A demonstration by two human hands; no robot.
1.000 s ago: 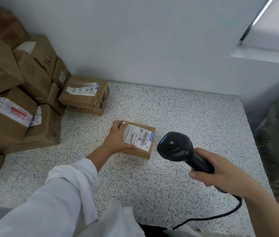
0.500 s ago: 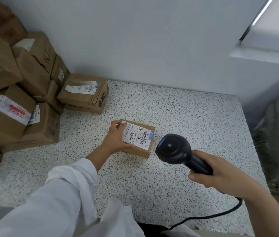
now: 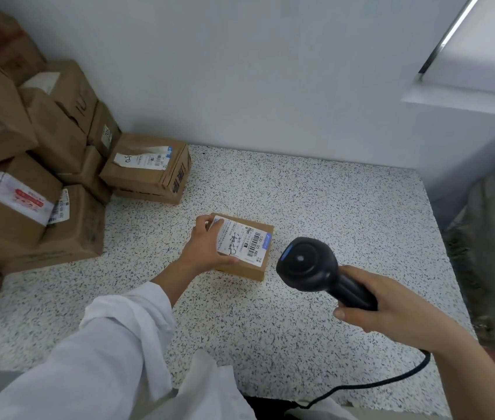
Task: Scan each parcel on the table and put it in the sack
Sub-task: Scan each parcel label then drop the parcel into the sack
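A small brown parcel [image 3: 250, 262] with a white barcode label lies on the speckled table [image 3: 331, 207], near its middle. My left hand [image 3: 206, 247] grips the parcel's left side, fingers over the far edge and thumb along the near edge. My right hand [image 3: 388, 304] holds a black corded barcode scanner [image 3: 309, 265] by its handle. The scanner's head hovers just right of the parcel and points toward its label. A dark grey sack [image 3: 494, 237] stands past the table's right edge.
Several brown cardboard parcels [image 3: 43, 177] are stacked on the table's left side against the wall, and one labelled box [image 3: 149, 168] sits apart at the stack's right. The scanner cable [image 3: 376, 386] trails off the table's near edge. A white wall closes the back.
The scanner head has drifted slightly lower and closer to the parcel. My left hand keeps the same hold on the parcel, which has not moved on the table.
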